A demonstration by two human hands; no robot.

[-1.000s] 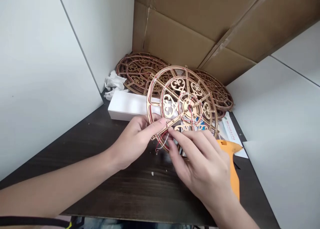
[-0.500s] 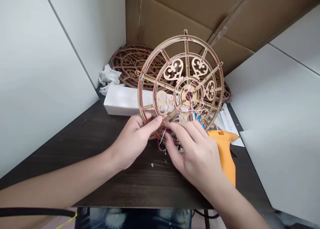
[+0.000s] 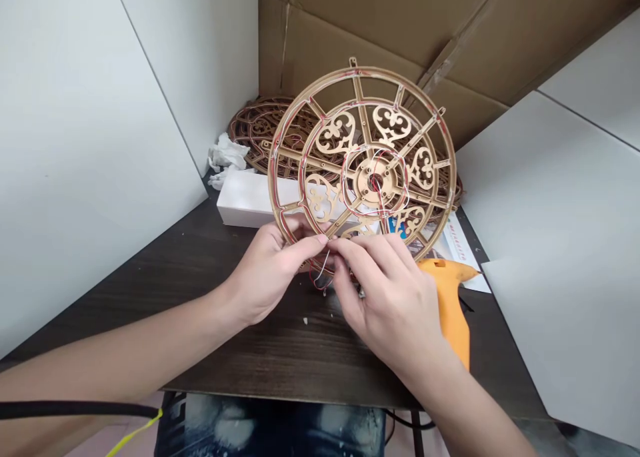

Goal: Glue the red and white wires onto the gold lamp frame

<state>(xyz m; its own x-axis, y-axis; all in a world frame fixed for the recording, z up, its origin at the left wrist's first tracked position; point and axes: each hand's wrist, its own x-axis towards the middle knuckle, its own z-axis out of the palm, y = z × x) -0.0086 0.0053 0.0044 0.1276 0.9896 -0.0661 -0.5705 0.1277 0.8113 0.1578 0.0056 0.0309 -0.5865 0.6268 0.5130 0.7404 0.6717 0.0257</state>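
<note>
A round gold openwork frame [image 3: 359, 89] with scrolled heart shapes stands tilted up before me. Red and white wires run along its rings and coil around its hub. My left hand [image 3: 270, 264] grips its lower left rim, thumb in front and fingers behind. Close beside that thumb, my right hand [image 3: 390, 277] is closed, thumb and forefinger at the thin wires [image 3: 321, 270] on the lower rim. A loose red and white loop hangs below the fingertips. Whatever lies right between the right fingertips is partly hidden.
More wired frames [image 3: 260, 130] lie stacked behind, beside crumpled white tissue [image 3: 227, 152] and a long white box [image 3: 245, 200]. An orange glue gun [image 3: 453, 304] sits right of my right hand, near a printed sheet [image 3: 463, 250]. White panels and cardboard [image 3: 350, 17] enclose the dark table [image 3: 280, 364].
The round frame has tilted and swung slightly left at its top. My right fingertips have moved up a little, closer to the left thumb. The view has shifted slightly.
</note>
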